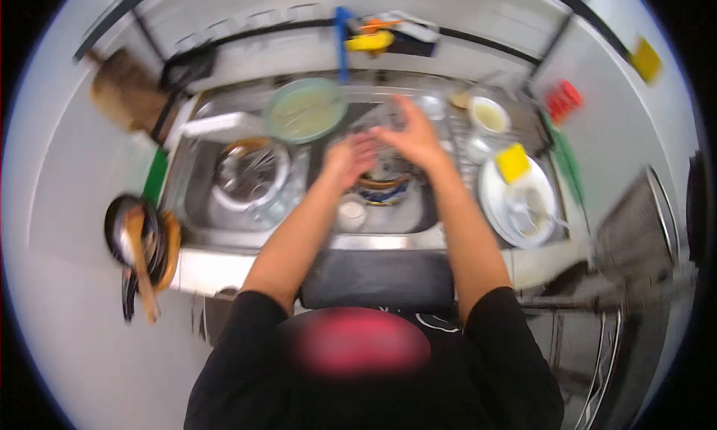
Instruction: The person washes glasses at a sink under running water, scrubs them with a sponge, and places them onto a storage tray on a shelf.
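Both hands are over the right basin of a steel double sink [407, 241]. My left hand [351, 160] has its fingers pointing right, near the other hand; they are blurred and what they hold, if anything, does not show. My right hand [411, 135] is spread, thumb apart from the raised fingers, with nothing in it. Below the hands lie stacked dishes [385, 189] and a small white cup [352, 212]. A pale green bowl [306, 110] with liquid rests at the back, left of the hands.
A round container [252, 174] with metal items sits in the left basin. White plates [493, 198] with a yellow sponge [512, 163] are at the right, near a white bowl [489, 116]. Pans [119, 225] hang at the left, a mesh strainer [635, 221] at the right.
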`<state>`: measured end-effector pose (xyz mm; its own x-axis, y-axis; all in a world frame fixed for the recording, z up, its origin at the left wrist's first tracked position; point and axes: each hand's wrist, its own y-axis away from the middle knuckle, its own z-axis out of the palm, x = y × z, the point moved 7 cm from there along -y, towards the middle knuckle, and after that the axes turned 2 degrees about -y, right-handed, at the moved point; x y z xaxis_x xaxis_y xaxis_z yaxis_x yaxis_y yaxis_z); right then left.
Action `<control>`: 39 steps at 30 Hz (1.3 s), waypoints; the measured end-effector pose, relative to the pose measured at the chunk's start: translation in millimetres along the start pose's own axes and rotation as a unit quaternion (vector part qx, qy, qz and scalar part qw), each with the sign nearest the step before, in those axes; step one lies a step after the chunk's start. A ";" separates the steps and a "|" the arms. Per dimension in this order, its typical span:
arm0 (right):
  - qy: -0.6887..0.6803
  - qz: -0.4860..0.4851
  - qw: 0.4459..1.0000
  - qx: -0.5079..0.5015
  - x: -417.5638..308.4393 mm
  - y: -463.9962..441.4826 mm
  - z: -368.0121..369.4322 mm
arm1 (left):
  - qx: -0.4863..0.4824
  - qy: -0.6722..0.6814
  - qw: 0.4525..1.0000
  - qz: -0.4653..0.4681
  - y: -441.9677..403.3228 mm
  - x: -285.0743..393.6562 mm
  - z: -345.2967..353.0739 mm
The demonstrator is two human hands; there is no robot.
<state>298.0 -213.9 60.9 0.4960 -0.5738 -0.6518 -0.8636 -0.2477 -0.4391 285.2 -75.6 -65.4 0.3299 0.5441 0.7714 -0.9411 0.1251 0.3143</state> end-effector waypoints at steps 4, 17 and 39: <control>-0.015 0.033 0.999 0.013 -22.1 35.6 -10.8 | -0.062 -0.206 0.976 0.027 20.9 8.7 -11.3; -0.108 0.178 0.959 0.193 -7.9 144.9 -28.6 | -0.196 -0.482 0.850 0.082 32.3 -19.4 -92.8; -0.266 -0.008 0.800 0.538 -351.2 445.8 -307.0 | -0.381 -0.487 0.772 0.149 68.4 3.1 6.5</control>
<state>-289.0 -362.4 283.9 0.7210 -0.0928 -0.6867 -0.4219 0.7273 -0.5412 222.4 -70.7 -38.0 -0.3588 -0.1925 0.9133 -0.6344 0.7681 -0.0874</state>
